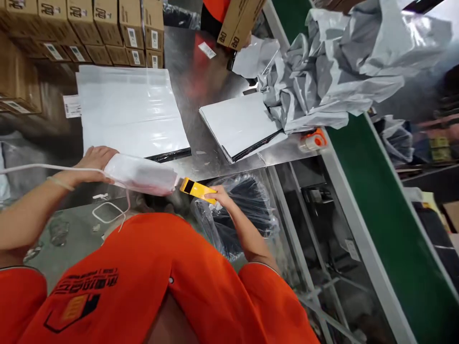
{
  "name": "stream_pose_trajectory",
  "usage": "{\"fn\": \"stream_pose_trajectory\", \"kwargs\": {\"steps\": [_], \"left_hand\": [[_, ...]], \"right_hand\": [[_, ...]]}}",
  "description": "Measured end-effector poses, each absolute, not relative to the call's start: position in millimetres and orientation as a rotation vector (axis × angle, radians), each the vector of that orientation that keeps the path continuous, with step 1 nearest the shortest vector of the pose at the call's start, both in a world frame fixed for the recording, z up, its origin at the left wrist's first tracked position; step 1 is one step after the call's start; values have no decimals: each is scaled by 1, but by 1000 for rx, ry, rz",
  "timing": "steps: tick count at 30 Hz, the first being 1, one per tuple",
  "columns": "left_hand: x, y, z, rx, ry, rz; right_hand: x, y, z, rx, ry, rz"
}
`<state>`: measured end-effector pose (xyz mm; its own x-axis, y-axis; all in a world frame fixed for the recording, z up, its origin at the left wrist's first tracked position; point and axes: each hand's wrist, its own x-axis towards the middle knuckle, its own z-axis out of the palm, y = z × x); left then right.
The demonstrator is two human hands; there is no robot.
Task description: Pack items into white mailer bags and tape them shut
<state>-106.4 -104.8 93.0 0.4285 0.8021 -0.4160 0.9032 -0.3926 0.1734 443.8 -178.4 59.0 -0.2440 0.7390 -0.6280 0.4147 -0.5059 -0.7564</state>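
Orange shirt (215, 286) nearest, white bundle (141, 173) just beyond

Past it, the left hand (95, 163) grips one end of the bundle at the table (191, 110)'s edge. The right hand (220, 195) pinches a yellow item (198, 189), its tip just beside the bundle's other end; contact is unclear. Below right sits a wrapped pack (249, 205). On the table lie flat bags (129, 110) and a tape roll (315, 140), crumpled bags (319, 71) at right; farther, boxes (107, 21) stand in rows and another person (217, 8) holds a carton (238, 21).

Left hand (95, 160) grips white wrapped bundle (141, 175); right hand (219, 195) holds yellow tool (199, 190) near bundle's end; white bags (129, 110) lie on metal table (191, 102); green conveyor belt (380, 200) stands alongside
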Motion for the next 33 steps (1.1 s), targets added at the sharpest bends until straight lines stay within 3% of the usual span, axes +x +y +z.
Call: {"fn": "stream_pose_trajectory", "kwargs": {"steps": [5, 8, 11, 14, 17, 21, 27, 33], "left_hand": [[-20, -105, 119, 2354, 1431, -494], [71, -119, 113, 2448, 1261, -431], [125, -122, 110, 2361, 1369, -315], [106, -105, 126, 2294, 1385, -102], [41, -88, 139, 2114, 1236, 377], [-39, -101, 126, 1775, 1170, 682], [-92, -131, 138, 1945, 1498, 454], [-22, -93, 166, 2328, 1346, -245]], "right_hand": [[394, -177, 14, -1696, -1229, 1942], [385, -174, 9, -1663, -1174, 1948], [399, -169, 17, -1650, -1159, 1917], [424, -157, 46, -1627, -1185, 1885], [439, -137, 95, -1512, -1229, 1857], [401, -109, 160, -1326, -1403, 1893], [301, -83, 203, -1447, -1543, 1949], [294, -82, 221, -1464, -1642, 1869]]}}
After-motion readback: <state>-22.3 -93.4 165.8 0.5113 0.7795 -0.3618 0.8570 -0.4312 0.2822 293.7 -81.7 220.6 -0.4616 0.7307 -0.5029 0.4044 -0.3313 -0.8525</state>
